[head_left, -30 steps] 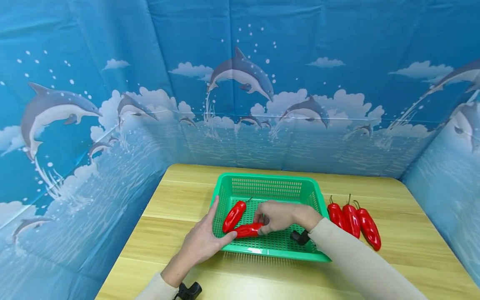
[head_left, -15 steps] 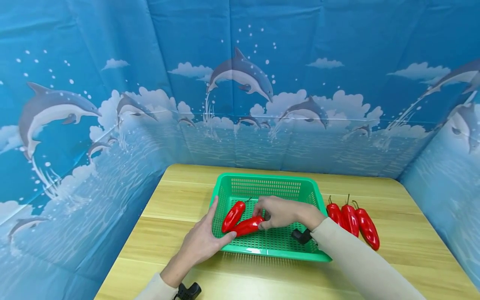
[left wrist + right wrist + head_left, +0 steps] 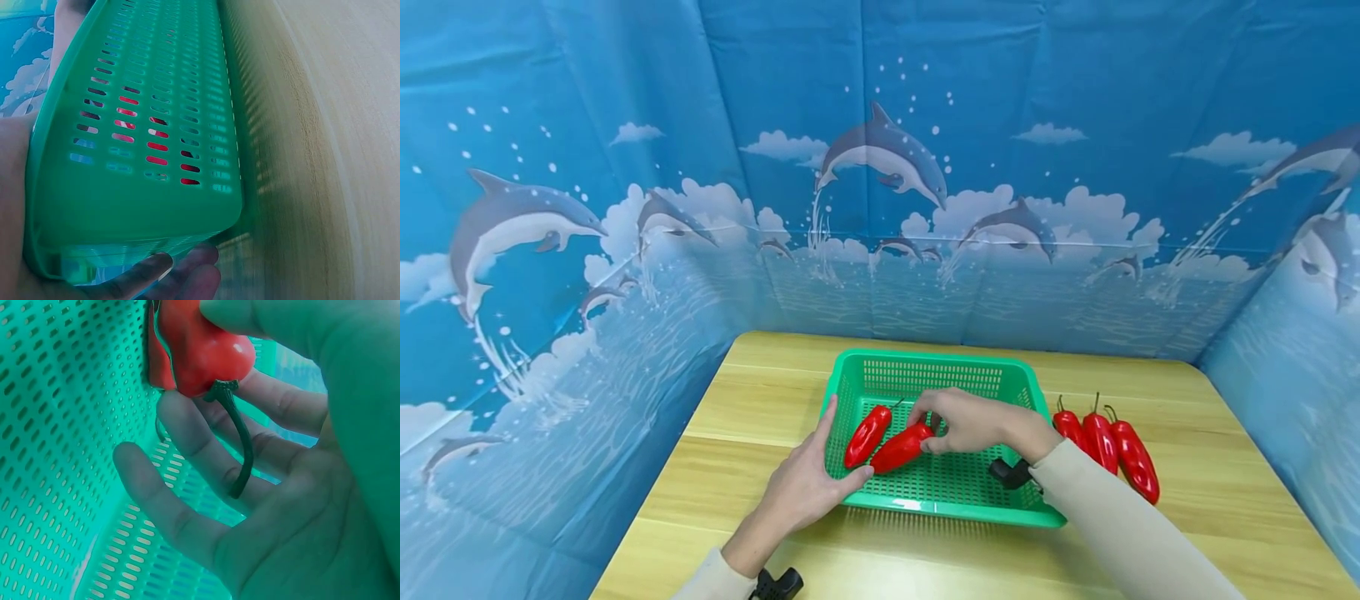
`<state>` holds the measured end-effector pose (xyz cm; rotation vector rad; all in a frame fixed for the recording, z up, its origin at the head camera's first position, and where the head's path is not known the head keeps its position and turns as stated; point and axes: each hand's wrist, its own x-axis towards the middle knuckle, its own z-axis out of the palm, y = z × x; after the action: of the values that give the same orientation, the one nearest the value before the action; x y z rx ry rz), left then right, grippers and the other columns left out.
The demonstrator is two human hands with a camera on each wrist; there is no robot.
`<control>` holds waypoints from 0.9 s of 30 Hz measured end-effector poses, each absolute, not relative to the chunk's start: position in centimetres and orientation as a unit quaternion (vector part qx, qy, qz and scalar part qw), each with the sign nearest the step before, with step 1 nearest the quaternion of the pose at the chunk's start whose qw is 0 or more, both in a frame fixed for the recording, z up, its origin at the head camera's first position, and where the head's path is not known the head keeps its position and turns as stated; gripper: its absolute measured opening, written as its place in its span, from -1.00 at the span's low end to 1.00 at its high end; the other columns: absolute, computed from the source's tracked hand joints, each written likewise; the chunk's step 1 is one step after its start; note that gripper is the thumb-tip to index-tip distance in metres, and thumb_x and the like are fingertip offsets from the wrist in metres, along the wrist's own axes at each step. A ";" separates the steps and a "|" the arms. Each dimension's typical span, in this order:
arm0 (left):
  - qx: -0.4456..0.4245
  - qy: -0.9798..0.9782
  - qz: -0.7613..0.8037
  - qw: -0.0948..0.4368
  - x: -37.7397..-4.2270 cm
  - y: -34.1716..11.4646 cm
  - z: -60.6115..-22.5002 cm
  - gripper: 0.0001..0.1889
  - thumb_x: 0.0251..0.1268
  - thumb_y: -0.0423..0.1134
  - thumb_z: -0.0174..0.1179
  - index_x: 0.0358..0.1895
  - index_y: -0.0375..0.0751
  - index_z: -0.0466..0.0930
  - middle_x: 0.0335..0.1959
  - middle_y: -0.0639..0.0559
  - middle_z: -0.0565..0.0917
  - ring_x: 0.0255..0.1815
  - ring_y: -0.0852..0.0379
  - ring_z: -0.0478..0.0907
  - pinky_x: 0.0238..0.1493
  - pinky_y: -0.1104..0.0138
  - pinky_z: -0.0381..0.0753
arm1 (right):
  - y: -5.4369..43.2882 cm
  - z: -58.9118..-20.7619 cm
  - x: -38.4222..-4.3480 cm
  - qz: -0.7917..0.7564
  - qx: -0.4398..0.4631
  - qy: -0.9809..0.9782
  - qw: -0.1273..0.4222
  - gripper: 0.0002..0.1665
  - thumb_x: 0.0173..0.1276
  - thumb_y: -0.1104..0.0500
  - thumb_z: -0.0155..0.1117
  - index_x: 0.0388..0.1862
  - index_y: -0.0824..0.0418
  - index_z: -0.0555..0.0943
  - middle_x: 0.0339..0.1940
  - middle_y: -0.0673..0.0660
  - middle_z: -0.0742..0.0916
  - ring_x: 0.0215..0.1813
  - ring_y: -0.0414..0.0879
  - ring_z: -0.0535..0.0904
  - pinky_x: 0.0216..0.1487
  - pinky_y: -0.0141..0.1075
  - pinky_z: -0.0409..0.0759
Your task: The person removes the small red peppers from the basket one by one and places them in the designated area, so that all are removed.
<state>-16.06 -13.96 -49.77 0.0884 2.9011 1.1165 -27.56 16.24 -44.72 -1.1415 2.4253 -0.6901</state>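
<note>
My right hand [image 3: 966, 421] reaches into the green plastic basket [image 3: 955, 512] and holds a glossy red chili pepper [image 3: 901, 448] near its stem end. In the right wrist view, the thumb lies on this pepper [image 3: 212, 353], fingers are behind it, and its dark green stem [image 3: 242, 440] hangs over the palm. A second red chili pepper [image 3: 867, 437] lies just left of it in the basket. My left hand [image 3: 805, 479] grips the basket's front left corner, thumb at the front rim. Its fingertips show against the outer end wall in the left wrist view.
To the right of the basket, three more red chili peppers [image 3: 1135, 461] lie side by side on the wooden table [image 3: 737, 400]. A blue dolphin-print sheet [image 3: 880, 292] hangs behind and around the table.
The pepper in my right hand has swung from lying nearly level to a slant, its stem end moving toward the basket's back. My left hand has stayed on the corner.
</note>
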 end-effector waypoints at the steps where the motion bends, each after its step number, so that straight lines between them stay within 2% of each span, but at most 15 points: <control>1: 0.029 0.933 0.358 0.015 -16.1 -14.0 -49.8 0.32 0.36 0.41 0.54 1.00 0.35 -0.16 0.83 -0.25 0.46 0.68 -0.51 0.58 0.26 -0.51 0.80 | 16.3 -44.7 -27.6 -0.247 -0.404 0.861 0.186 -0.65 0.59 0.20 0.58 0.28 0.13 0.80 0.28 0.03 0.81 0.02 -0.17 0.77 0.00 -0.29 0.79; 7: 0.032 0.934 0.355 0.012 -16.1 -13.9 -49.9 0.31 0.38 0.39 0.53 1.00 0.35 -0.17 0.82 -0.26 0.47 0.68 -0.52 0.58 0.28 -0.53 0.78 | 16.7 -44.4 -27.5 -0.248 -0.410 0.860 0.178 -0.63 0.62 0.18 0.57 0.33 0.13 0.79 0.27 0.02 0.82 0.03 -0.18 0.77 0.00 -0.28 0.76; 15: 0.031 0.935 0.353 0.011 -16.1 -14.0 -49.9 0.31 0.39 0.39 0.53 1.00 0.35 -0.18 0.82 -0.26 0.47 0.69 -0.52 0.57 0.30 -0.55 0.76 | 17.1 -44.0 -27.3 -0.256 -0.412 0.858 0.167 -0.62 0.63 0.19 0.54 0.35 0.15 0.79 0.32 0.06 0.80 0.04 -0.21 0.77 0.27 -0.08 0.85; 22: 0.030 0.935 0.353 0.012 -16.0 -13.9 -49.8 0.31 0.39 0.39 0.53 1.00 0.34 -0.18 0.82 -0.27 0.47 0.69 -0.54 0.57 0.31 -0.56 0.75 | 17.3 -43.8 -27.2 -0.254 -0.412 0.862 0.150 -0.61 0.63 0.16 0.57 0.36 0.11 0.79 0.34 0.04 0.81 -0.03 -0.22 0.74 0.17 -0.22 0.82; 27: 0.029 0.935 0.354 0.013 -16.0 -13.9 -49.7 0.31 0.39 0.39 0.53 1.00 0.33 -0.18 0.82 -0.27 0.47 0.69 -0.52 0.57 0.29 -0.54 0.77 | 17.4 -43.6 -27.2 -0.252 -0.414 0.863 0.142 -0.59 0.64 0.11 0.58 0.38 0.11 0.78 0.35 0.04 0.82 -0.04 -0.26 0.74 0.17 -0.20 0.82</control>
<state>-15.95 -13.89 -49.73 0.0890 2.9115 1.1043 -27.16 17.43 -43.56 -1.1945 2.4911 -0.7271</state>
